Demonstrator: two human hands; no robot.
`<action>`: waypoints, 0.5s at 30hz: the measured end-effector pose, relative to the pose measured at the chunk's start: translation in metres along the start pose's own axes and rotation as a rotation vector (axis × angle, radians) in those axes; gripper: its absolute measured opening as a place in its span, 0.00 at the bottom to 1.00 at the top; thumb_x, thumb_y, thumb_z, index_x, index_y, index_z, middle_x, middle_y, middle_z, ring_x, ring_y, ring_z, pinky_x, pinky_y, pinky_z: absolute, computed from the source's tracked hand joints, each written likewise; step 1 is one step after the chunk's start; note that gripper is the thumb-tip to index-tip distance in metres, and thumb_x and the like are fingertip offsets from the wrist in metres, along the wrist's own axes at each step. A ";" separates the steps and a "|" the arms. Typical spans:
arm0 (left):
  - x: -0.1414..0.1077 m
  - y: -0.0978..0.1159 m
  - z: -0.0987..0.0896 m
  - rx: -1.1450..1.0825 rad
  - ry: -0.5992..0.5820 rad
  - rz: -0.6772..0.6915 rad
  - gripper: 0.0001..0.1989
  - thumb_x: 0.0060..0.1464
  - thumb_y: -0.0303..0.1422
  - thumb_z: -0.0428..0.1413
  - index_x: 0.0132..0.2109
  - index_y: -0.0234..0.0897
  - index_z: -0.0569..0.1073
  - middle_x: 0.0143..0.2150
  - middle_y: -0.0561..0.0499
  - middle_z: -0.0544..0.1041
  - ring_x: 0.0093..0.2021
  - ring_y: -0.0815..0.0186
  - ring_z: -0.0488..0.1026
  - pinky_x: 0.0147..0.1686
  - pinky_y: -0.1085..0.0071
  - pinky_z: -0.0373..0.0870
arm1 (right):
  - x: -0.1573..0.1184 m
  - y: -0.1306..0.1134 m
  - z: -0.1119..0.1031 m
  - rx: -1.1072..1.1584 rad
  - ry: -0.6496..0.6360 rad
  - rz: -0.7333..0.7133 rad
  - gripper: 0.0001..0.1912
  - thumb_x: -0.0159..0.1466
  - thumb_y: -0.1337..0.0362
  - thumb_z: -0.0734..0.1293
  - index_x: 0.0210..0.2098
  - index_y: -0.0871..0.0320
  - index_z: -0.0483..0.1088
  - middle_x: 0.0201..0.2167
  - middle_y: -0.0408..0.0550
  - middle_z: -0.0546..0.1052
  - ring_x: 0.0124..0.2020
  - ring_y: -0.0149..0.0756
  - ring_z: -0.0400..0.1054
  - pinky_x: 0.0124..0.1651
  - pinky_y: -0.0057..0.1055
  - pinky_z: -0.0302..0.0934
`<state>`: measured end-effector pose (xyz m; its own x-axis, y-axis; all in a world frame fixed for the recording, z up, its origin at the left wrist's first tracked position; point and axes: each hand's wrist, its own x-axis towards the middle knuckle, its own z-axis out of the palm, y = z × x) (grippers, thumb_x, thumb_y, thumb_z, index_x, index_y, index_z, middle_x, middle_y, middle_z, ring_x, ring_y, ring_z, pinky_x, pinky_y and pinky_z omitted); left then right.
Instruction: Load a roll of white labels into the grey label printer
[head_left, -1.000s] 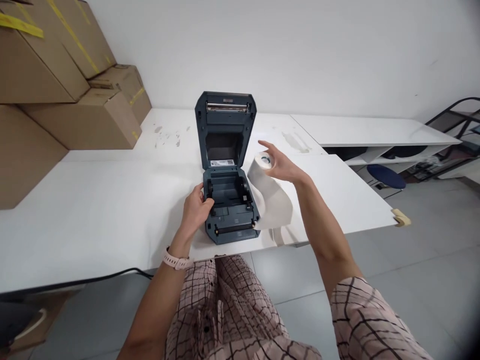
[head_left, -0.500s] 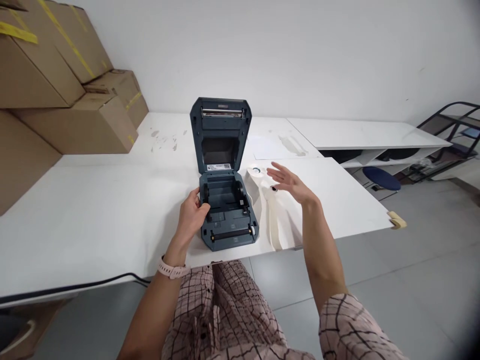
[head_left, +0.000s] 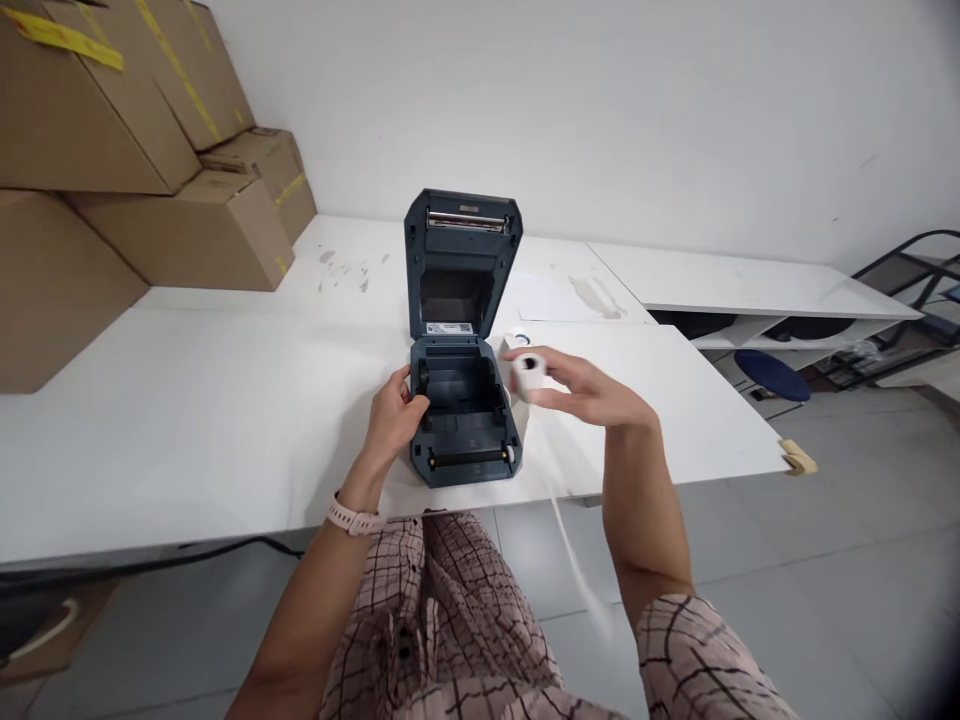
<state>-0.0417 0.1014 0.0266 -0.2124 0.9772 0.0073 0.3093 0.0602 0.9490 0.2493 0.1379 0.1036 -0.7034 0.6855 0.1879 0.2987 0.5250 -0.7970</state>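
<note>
A dark blue-grey label printer [head_left: 465,425] stands near the table's front edge with its lid [head_left: 463,255] raised. Its inner roll compartment looks bare. My left hand [head_left: 396,412] grips the printer's left side, thumb over the rim. Just right of the printer, my right hand [head_left: 589,388] is closed around a small white roll of labels [head_left: 530,372], whose dark core hole faces up. A loose strip [head_left: 574,550] trails from it past the table edge, blurred by motion. Behind the roll, another white roll [head_left: 517,338] with a blue-green ring is partly hidden.
Cardboard boxes [head_left: 217,225] with yellow tape are stacked on the left of the white table [head_left: 225,420]. A paper sheet [head_left: 551,300] lies behind the rolls. A black cable [head_left: 247,543] hangs under the front edge. A blue stool [head_left: 772,373] stands to the right.
My right hand was spread above the white roll; now it has closed on it and lifted it beside the printer, the strip trailing. My left hand keeps its place on the printer.
</note>
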 end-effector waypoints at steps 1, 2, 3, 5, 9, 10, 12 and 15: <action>0.000 -0.001 0.000 -0.006 0.001 -0.003 0.37 0.48 0.29 0.55 0.67 0.25 0.70 0.27 0.58 0.62 0.28 0.67 0.61 0.30 0.70 0.58 | 0.014 -0.009 0.007 -0.144 -0.043 -0.007 0.27 0.71 0.49 0.67 0.67 0.49 0.68 0.58 0.53 0.79 0.56 0.52 0.75 0.61 0.54 0.68; 0.001 -0.002 0.001 -0.012 -0.001 -0.006 0.38 0.48 0.29 0.55 0.68 0.25 0.70 0.27 0.58 0.62 0.28 0.67 0.61 0.30 0.70 0.58 | 0.029 -0.015 0.017 -0.280 -0.075 -0.012 0.26 0.72 0.53 0.66 0.67 0.50 0.68 0.61 0.54 0.78 0.58 0.55 0.74 0.63 0.56 0.66; 0.001 -0.003 0.001 -0.018 -0.003 -0.009 0.38 0.48 0.29 0.55 0.68 0.25 0.70 0.27 0.58 0.63 0.28 0.67 0.61 0.30 0.70 0.58 | 0.041 -0.018 0.028 -0.401 -0.098 -0.013 0.25 0.72 0.57 0.65 0.67 0.52 0.68 0.61 0.56 0.78 0.60 0.57 0.73 0.63 0.58 0.65; 0.001 -0.005 0.001 -0.038 -0.009 -0.011 0.38 0.48 0.29 0.56 0.69 0.27 0.70 0.27 0.58 0.63 0.28 0.67 0.61 0.30 0.70 0.58 | 0.059 -0.017 0.050 -0.578 -0.145 0.002 0.25 0.71 0.64 0.65 0.66 0.55 0.69 0.58 0.59 0.80 0.59 0.60 0.73 0.62 0.61 0.64; -0.002 -0.008 0.000 -0.038 -0.022 -0.026 0.38 0.50 0.30 0.56 0.69 0.31 0.70 0.28 0.56 0.65 0.28 0.66 0.64 0.31 0.68 0.61 | 0.050 -0.014 0.083 -0.697 -0.102 -0.047 0.21 0.73 0.69 0.62 0.64 0.57 0.71 0.56 0.58 0.80 0.57 0.56 0.74 0.58 0.57 0.69; -0.002 -0.009 0.000 -0.028 -0.022 -0.034 0.37 0.51 0.31 0.57 0.69 0.33 0.70 0.29 0.55 0.67 0.29 0.65 0.65 0.32 0.67 0.63 | 0.040 -0.015 0.088 -0.694 -0.076 -0.078 0.20 0.75 0.69 0.60 0.63 0.57 0.72 0.57 0.57 0.80 0.58 0.54 0.74 0.58 0.55 0.70; -0.003 -0.011 0.001 -0.018 0.009 -0.032 0.35 0.51 0.32 0.58 0.68 0.35 0.72 0.36 0.50 0.73 0.36 0.61 0.71 0.38 0.65 0.68 | 0.018 -0.021 0.096 -0.681 -0.032 -0.130 0.19 0.77 0.68 0.58 0.61 0.58 0.73 0.61 0.56 0.79 0.61 0.52 0.73 0.60 0.53 0.70; -0.002 -0.014 0.005 -0.134 0.023 -0.005 0.35 0.51 0.33 0.60 0.67 0.37 0.71 0.57 0.41 0.75 0.55 0.53 0.74 0.52 0.59 0.72 | -0.016 -0.031 0.107 -0.681 0.006 -0.134 0.20 0.79 0.61 0.56 0.63 0.59 0.71 0.67 0.56 0.75 0.68 0.49 0.69 0.67 0.53 0.68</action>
<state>-0.0414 0.0991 0.0116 -0.2352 0.9719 0.0085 0.1818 0.0355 0.9827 0.1821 0.0565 0.0638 -0.7593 0.5946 0.2644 0.5494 0.8035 -0.2293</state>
